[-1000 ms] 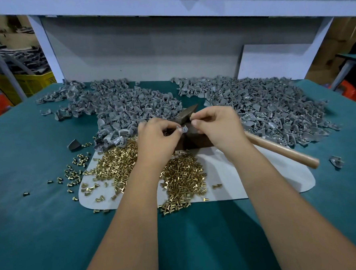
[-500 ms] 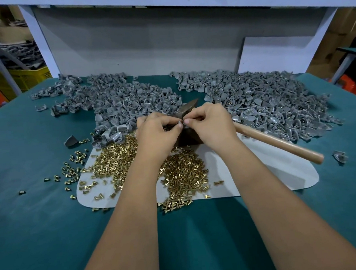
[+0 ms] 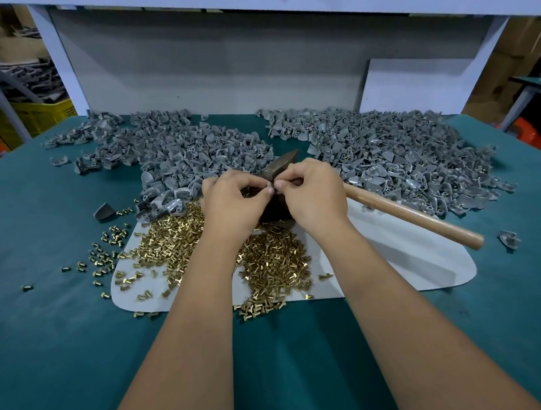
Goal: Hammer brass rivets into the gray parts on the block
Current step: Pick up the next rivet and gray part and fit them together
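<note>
Head view shows the left hand (image 3: 231, 204) and right hand (image 3: 314, 195) pinching one small gray part (image 3: 270, 185) between their fingertips just above the dark block (image 3: 274, 209), likely fitting a rivet, hammer (image 3: 389, 208) lying alongside within reach.

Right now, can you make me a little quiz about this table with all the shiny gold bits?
1. True or false: the hammer is being swung in the air.
2. What colour is the cloth on the table?
3. Where do the brass rivets mostly lie: A on the white mat, B in the yellow crate, C on the shelf?

Key: 1 false, it lies behind the hands, left hand and right hand, which pinch something small together. 2 teal. 3 A.
</note>
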